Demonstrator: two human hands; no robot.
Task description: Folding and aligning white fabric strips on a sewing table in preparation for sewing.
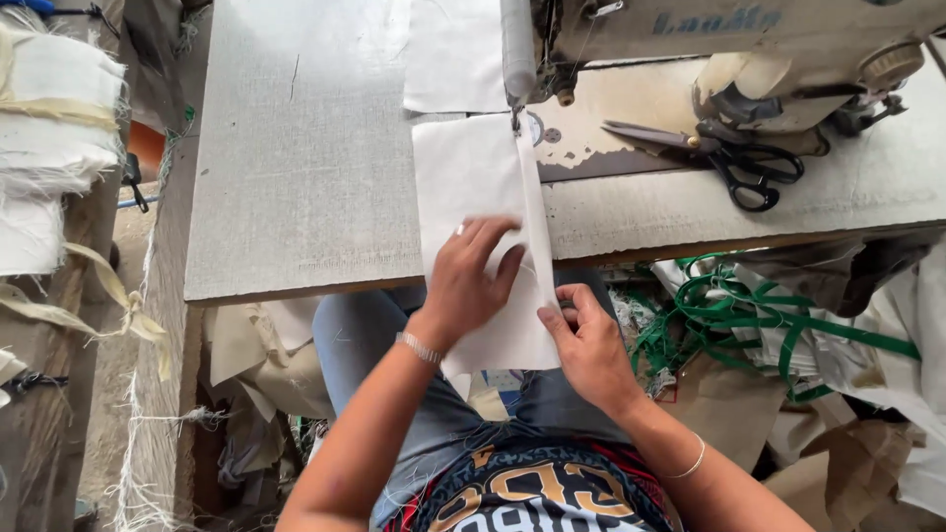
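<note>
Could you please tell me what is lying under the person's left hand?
The left hand lies flat on a white fabric piece, which rests on the sewing table. The fabric directly beneath the palm is covered.

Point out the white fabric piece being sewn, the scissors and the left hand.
white fabric piece [468, 172], head view, on the flat upper part near the needle.
scissors [734, 163], head view, on the black handles by the pivot.
left hand [471, 281], head view, on the back of the hand pressing the fabric.
</note>
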